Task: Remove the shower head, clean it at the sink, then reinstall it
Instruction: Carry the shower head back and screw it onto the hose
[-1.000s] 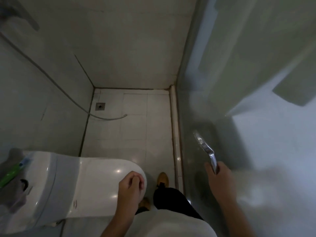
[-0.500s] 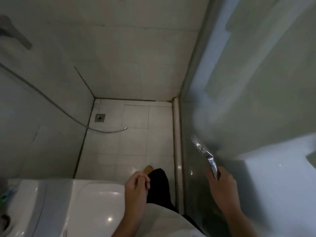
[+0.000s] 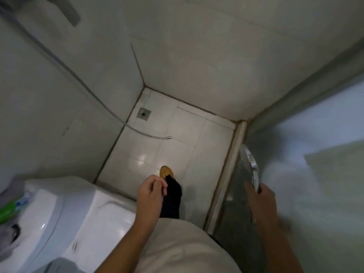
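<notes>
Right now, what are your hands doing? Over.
Right hand grips shiny chrome shower head. Left hand loosely curled, empty. Grey hose end loose on floor; white toilet beside.

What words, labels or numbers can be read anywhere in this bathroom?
None can be read.
Toilet: a small dark mark on its side, too blurred to read.
Green tube at the left edge: no legible print.
Shower head in the right hand: no lettering visible.

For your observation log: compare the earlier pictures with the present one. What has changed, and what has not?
The person stepped forward into the shower stall: a foot in a yellow shoe now stands past the toilet. Unchanged: right hand grips the shower head, left hand loosely curled and empty, hose end on the floor.
</notes>
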A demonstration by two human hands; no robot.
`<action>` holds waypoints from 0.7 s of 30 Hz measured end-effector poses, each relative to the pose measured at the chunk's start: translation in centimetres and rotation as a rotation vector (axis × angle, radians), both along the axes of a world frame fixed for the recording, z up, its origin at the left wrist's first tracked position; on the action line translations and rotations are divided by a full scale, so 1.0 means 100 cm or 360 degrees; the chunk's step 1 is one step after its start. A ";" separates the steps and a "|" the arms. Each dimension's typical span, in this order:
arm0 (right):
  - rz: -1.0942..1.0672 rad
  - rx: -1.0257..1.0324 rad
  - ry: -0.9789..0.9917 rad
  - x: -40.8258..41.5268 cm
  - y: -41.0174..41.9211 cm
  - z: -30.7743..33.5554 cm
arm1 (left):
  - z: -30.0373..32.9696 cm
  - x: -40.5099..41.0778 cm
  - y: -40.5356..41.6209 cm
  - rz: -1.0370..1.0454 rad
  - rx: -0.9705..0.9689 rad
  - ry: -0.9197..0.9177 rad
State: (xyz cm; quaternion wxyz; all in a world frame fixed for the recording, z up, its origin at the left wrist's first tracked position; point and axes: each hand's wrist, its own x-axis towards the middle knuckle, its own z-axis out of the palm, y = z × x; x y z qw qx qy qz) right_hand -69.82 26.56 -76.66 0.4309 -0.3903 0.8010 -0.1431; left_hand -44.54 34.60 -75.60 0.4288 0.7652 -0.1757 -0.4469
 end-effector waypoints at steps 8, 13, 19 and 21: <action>-0.0221 0.0289 -0.0559 0.086 -0.137 -0.038 | -0.046 0.057 -0.111 0.0009 0.0207 -0.0069; -0.0240 0.0513 -0.0659 0.109 -0.197 -0.091 | -0.111 0.062 -0.182 -0.0084 0.0309 -0.0128; -0.0131 0.0793 -0.0590 0.131 -0.268 -0.191 | -0.212 0.058 -0.235 -0.0489 0.0692 -0.0421; -0.0119 0.0911 -0.0530 0.135 -0.278 -0.220 | -0.241 0.056 -0.239 -0.0618 0.0929 -0.0477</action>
